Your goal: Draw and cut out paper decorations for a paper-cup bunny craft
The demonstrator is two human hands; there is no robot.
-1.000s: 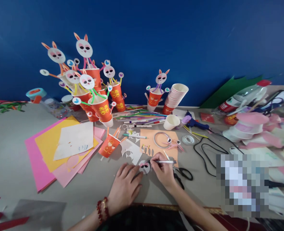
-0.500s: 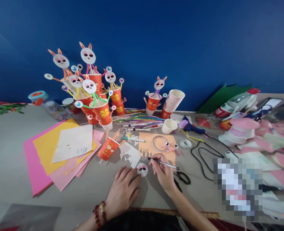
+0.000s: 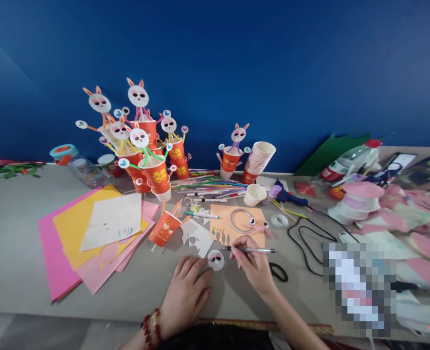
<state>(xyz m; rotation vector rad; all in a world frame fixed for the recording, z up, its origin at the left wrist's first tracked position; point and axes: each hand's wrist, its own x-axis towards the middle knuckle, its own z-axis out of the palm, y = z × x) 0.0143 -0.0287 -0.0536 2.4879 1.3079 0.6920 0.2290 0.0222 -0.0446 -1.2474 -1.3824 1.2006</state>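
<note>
A white paper disc [image 3: 216,261] with pink patches and dark eye shapes lies flat on the table between my hands. My right hand [image 3: 250,257] pinches a pen [image 3: 253,250], its tip just off the disc's upper right edge. Palm down on the table, my left hand [image 3: 189,287] has its fingers stretched out, the fingertips close to the disc's left edge. White paper scraps [image 3: 196,238] with cut-out holes lie just beyond the disc. Part of a black scissor handle [image 3: 278,272] shows to the right of my right wrist.
Red paper cups with rabbit-face figures [image 3: 156,172] stand at the back left. Coloured paper sheets [image 3: 62,257] lie on the left. Stacked cups [image 3: 259,160], a blue glue gun [image 3: 290,195] with a black cord, and an orange sheet [image 3: 218,221] are farther back. A bottle [image 3: 349,160] lies at right.
My right hand has moved slightly right and down, with the pen turned more level. The view has shifted a little. My left hand stays in about the same place.
</note>
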